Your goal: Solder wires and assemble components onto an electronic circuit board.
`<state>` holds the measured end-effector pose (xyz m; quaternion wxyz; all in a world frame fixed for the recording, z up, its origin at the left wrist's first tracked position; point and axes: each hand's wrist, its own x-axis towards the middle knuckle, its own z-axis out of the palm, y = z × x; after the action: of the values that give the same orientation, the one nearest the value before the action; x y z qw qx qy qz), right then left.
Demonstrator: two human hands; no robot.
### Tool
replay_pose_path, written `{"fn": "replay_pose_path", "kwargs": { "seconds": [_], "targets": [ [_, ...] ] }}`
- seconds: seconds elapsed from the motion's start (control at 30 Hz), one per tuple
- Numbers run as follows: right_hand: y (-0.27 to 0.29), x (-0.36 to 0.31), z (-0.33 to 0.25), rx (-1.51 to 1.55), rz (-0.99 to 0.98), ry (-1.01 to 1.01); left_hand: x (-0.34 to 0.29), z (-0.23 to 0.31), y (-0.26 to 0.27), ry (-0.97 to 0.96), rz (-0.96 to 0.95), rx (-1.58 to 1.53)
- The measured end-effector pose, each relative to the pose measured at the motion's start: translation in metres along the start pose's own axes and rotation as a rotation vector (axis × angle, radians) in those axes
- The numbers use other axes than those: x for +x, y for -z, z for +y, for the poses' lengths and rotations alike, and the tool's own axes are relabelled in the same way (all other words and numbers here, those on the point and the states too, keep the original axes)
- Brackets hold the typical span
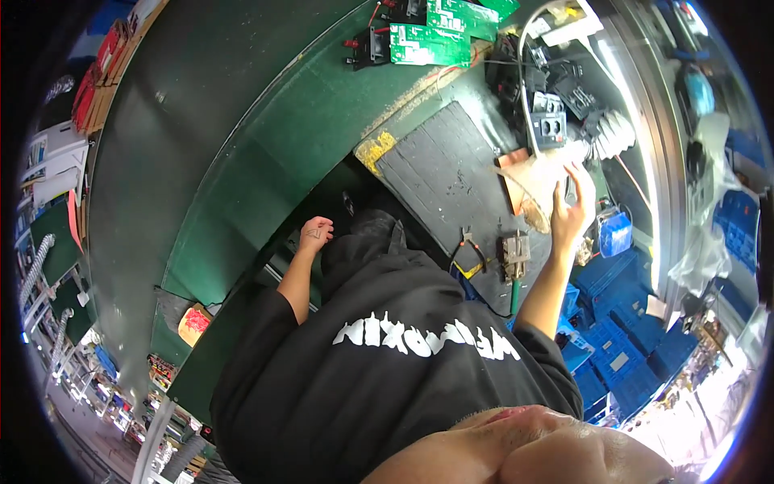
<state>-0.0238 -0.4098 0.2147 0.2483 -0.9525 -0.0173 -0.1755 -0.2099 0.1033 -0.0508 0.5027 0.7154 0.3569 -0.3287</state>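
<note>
My right hand (574,211) reaches over the right side of the bench, thumb and fingers apart, with no held object visible. It is beside a brightly lit tan container (518,187) whose contents are lost in glare. Nearer me are pliers (467,252) with dark and orange handles and a soldering iron stand (516,252) with a green-handled tool (515,297). These lie on or beside the worn black board (443,173). My left hand (316,232) hangs low by my lap, its fingers curled; anything inside them is hidden.
Green circuit boards (431,44) with black housings lie at the far edge. Black plastic socket parts (551,127) are piled below a white flexible hose (613,135). Blue crates (617,355) stand at right. A dark conveyor belt (177,121) runs along the left.
</note>
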Motion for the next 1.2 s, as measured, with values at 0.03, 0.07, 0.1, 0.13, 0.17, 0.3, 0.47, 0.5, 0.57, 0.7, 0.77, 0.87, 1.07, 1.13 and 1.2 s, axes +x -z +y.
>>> {"fn": "replay_pose_path", "kwargs": {
  "seconds": [0.03, 0.07, 0.1, 0.13, 0.17, 0.3, 0.47, 0.5, 0.57, 0.7, 0.77, 0.87, 1.07, 1.13, 1.2],
  "targets": [
    [0.010, -0.022, -0.008, 0.056, 0.025, -0.047, -0.003, -0.009, -0.001, -0.008, 0.007, 0.012],
    [0.019, -0.043, -0.015, 0.106, 0.026, -0.069, -0.010, -0.016, -0.006, -0.036, 0.060, 0.038],
    [0.028, -0.066, -0.021, 0.156, 0.031, -0.095, -0.016, -0.022, -0.011, -0.065, 0.112, 0.069],
    [0.033, -0.090, -0.025, 0.189, 0.037, -0.124, -0.022, -0.027, -0.013, -0.073, 0.123, 0.081],
    [0.036, -0.114, -0.030, 0.226, 0.042, -0.150, -0.027, -0.034, -0.014, -0.298, 0.304, 0.275],
    [0.047, -0.210, -0.043, 0.360, -0.069, -0.320, -0.064, 0.005, -0.026, -0.582, 0.603, 0.512],
    [0.048, -0.305, -0.066, 0.752, -0.271, -0.583, -0.078, 0.093, -0.011, -1.033, 0.626, 1.052],
    [0.039, -0.328, -0.070, 0.903, -0.412, -0.737, -0.067, 0.111, -0.013, -1.068, 0.596, 1.117],
    [0.006, -0.367, -0.068, 1.013, -0.797, -1.095, -0.029, 0.135, -0.001, -1.035, 0.567, 1.297],
    [-0.136, -0.463, -0.054, 0.165, -0.837, -1.018, 0.016, 0.142, 0.012, -1.091, 0.535, 1.402],
    [-0.204, -0.484, -0.045, 0.136, -0.729, -1.074, 0.023, 0.137, 0.011, -1.083, 0.607, 1.420],
    [-0.307, -0.479, -0.037, 0.282, -0.924, -0.835, 0.021, 0.137, 0.028, -1.134, 0.654, 1.424],
    [-0.450, -0.590, -0.010, 0.231, -0.630, -0.889, 0.061, 0.129, 0.009, -1.224, 0.533, 1.344],
    [-0.429, -0.556, -0.028, 0.393, -0.777, -0.886, 0.041, 0.130, 0.023, -1.177, 0.594, 1.365],
    [-0.421, -0.510, -0.029, 0.467, -0.870, -0.893, 0.035, 0.134, 0.028, -1.172, 0.608, 1.390]
  ]
}}
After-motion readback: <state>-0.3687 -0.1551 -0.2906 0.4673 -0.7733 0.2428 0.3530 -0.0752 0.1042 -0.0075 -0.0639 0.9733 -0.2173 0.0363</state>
